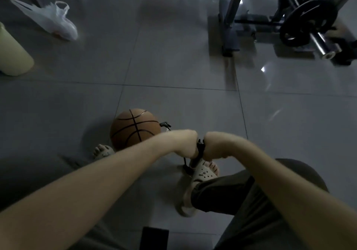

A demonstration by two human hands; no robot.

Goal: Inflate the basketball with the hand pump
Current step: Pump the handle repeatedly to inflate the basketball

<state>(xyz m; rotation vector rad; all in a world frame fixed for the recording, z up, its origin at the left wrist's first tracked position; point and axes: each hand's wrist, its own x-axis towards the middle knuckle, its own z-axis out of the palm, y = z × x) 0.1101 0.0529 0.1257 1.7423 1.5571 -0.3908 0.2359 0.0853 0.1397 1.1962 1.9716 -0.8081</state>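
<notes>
An orange basketball (135, 128) with black seams rests on the grey tiled floor, just ahead of my left foot. A black hose fitting (165, 125) sits at the ball's right side. My left hand (186, 143) and my right hand (213, 145) are side by side, fists closed around the black pump handle (201, 147). The pump body runs down from the handle toward my right foot and is mostly hidden by my hands.
My feet wear light clogs (201, 174). A white plastic bag (56, 21) lies at the far left, a pale green container (13, 54) at the left edge. A weight rack with a barbell (309, 24) stands at the far right. A dark flat object (155, 238) lies near me.
</notes>
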